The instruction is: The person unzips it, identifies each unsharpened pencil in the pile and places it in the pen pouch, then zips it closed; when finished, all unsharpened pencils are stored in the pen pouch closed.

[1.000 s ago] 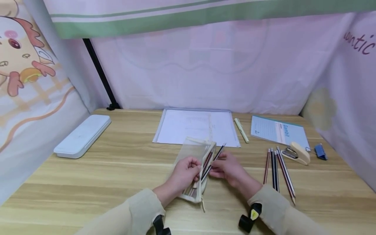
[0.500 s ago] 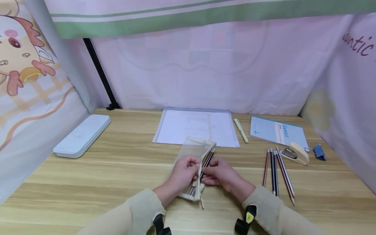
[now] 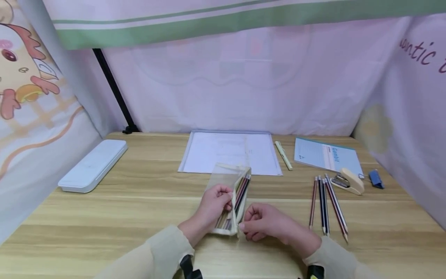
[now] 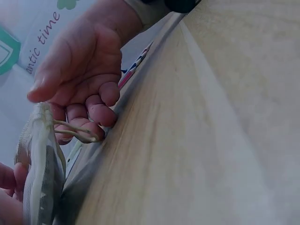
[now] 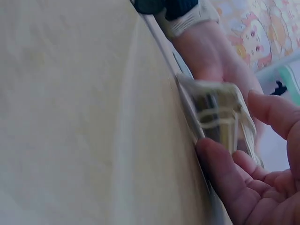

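Observation:
A see-through mesh pencil pouch [image 3: 224, 175] with a cream zipper edge lies in front of me, its mouth parted. Several pencils [image 3: 242, 190] show inside it. My left hand [image 3: 209, 205] pinches the pouch's edge between thumb and fingers. By the near end is my right hand [image 3: 266, 223], thumb tip at the pouch's corner and fingers loosely bent. In the left wrist view, a cord-like zipper pull [image 4: 77, 131] sticks out beside those fingers. The right wrist view shows the thumb and fingers spread apart around the pouch's end.
Several loose pencils [image 3: 322, 205] lie to the right, below a cream stapler [image 3: 348, 181] and a blue sharpener-like piece [image 3: 376, 179]. Behind are a notebook [image 3: 327, 155], a pale pen [image 3: 283, 155] and a paper-covered board [image 3: 230, 149]. A white case [image 3: 94, 164] sits at left.
My right hand has slid a pencil into the pouch, let go of it, and moved toward me to the pouch's near end. The left hand keeps its grip on the edge.

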A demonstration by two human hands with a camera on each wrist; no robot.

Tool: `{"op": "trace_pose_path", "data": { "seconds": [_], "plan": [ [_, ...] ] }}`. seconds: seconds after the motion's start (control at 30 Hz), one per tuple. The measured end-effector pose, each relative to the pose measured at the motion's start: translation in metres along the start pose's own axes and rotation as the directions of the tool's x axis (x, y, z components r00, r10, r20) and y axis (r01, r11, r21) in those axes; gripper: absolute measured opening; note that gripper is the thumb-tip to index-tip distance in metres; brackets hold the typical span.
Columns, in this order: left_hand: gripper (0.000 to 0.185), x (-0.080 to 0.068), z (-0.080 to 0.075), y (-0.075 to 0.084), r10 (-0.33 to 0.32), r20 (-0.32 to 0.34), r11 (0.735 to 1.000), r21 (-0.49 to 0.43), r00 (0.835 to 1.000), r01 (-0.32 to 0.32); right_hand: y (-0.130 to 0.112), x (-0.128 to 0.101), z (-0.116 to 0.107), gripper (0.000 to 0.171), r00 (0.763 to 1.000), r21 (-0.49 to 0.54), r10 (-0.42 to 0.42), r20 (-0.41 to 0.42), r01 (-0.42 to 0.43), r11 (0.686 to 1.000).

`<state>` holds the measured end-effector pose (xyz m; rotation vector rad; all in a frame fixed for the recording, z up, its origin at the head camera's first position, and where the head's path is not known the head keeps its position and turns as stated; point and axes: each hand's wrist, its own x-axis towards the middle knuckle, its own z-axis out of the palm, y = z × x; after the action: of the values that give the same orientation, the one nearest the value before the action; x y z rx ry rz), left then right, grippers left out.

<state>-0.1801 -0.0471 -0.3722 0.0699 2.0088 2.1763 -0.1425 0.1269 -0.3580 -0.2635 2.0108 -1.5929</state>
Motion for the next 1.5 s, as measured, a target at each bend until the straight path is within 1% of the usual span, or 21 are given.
{"op": "trace_pose_path", "data": {
  "seconds": [0.1,0.23,0.3,0.37,0.47,0.57,0.63,0.7,0.77,0.83,0.9,0.93,0.97,1.03,1.07,1.17,1.27,1.4,1.5],
  "plan": [
    [0.011,0.001,0.002,0.002,-0.014,-0.005,0.999,-0.039,1.0,0.014,-0.001,-0.004,0.01,0.031,0.998,0.002,-0.06,-0.02,0.06,0.998],
    [0.009,0.002,0.006,0.002,-0.019,-0.022,0.998,-0.067,1.0,0.018,0.001,-0.004,0.02,0.03,0.99,0.0,-0.139,-0.04,0.139,0.99],
    [0.008,0.003,0.007,0.001,-0.019,-0.029,0.997,-0.069,0.999,0.017,0.002,-0.003,0.022,0.028,0.986,-0.015,-0.161,-0.044,0.16,0.987],
    [0.008,0.003,0.006,0.0,-0.02,-0.021,0.998,-0.054,1.0,0.018,0.002,-0.003,0.023,0.025,0.985,-0.036,-0.167,-0.047,0.165,0.986],
    [0.011,0.003,0.003,-0.002,-0.033,0.039,0.999,0.008,0.999,0.032,0.004,-0.003,0.022,0.018,0.986,-0.089,-0.16,-0.053,0.155,0.984],
    [0.013,-0.002,-0.006,0.0,-0.039,0.128,0.994,0.104,0.991,0.026,0.005,-0.003,0.023,0.012,0.986,-0.126,-0.157,-0.047,0.15,0.981],
    [0.013,-0.01,-0.013,0.003,-0.04,0.183,0.985,0.174,0.982,0.007,0.006,-0.002,0.023,0.011,0.987,-0.14,-0.157,-0.039,0.15,0.979],
    [0.012,-0.022,-0.021,0.005,-0.04,0.24,0.971,0.239,0.97,-0.02,0.005,-0.001,0.023,0.011,0.987,-0.146,-0.158,-0.031,0.152,0.978],
    [0.013,-0.034,-0.028,0.008,-0.039,0.309,0.948,0.311,0.95,-0.062,0.004,0.0,0.022,0.011,0.986,-0.16,-0.165,-0.027,0.159,0.974],
    [0.016,-0.045,-0.032,0.012,-0.043,0.381,0.919,0.377,0.923,-0.112,0.002,0.0,0.021,0.011,0.984,-0.18,-0.175,-0.029,0.167,0.969],
    [0.021,-0.052,-0.034,0.015,-0.038,0.436,0.882,0.438,0.899,-0.175,0.0,0.0,0.02,0.011,0.982,-0.194,-0.187,-0.033,0.177,0.965],
    [0.024,-0.055,-0.034,0.016,-0.031,0.452,0.863,0.462,0.892,-0.205,-0.002,0.0,0.02,0.011,0.981,-0.2,-0.193,-0.035,0.182,0.963],
    [0.027,-0.057,-0.034,0.017,-0.023,0.459,0.845,0.483,0.888,-0.228,-0.003,0.0,0.02,0.012,0.98,-0.203,-0.198,-0.039,0.186,0.961],
    [0.03,-0.058,-0.032,0.017,-0.003,0.447,0.814,0.521,0.895,-0.258,-0.005,0.0,0.021,0.013,0.979,-0.202,-0.2,-0.041,0.188,0.961],
    [0.03,-0.058,-0.031,0.017,0.009,0.431,0.8,0.538,0.902,-0.265,-0.006,0.001,0.022,0.014,0.979,-0.199,-0.199,-0.039,0.187,0.962],
    [0.029,-0.056,-0.028,0.015,0.031,0.379,0.789,0.559,0.925,-0.255,-0.009,0.002,0.024,0.016,0.98,-0.195,-0.196,-0.033,0.186,0.963],
    [0.028,-0.054,-0.027,0.013,0.039,0.351,0.801,0.549,0.936,-0.239,-0.009,0.003,0.026,0.016,0.982,-0.177,-0.187,-0.033,0.178,0.968],
    [0.025,-0.054,-0.026,0.012,0.031,0.348,0.829,0.514,0.937,-0.218,-0.008,0.004,0.026,0.016,0.985,-0.154,-0.166,-0.048,0.157,0.976],
    [0.022,-0.053,-0.027,0.014,0.003,0.347,0.84,0.508,0.938,-0.191,-0.007,0.004,0.024,0.017,0.986,-0.151,-0.158,-0.053,0.149,0.977]
  ]
}}
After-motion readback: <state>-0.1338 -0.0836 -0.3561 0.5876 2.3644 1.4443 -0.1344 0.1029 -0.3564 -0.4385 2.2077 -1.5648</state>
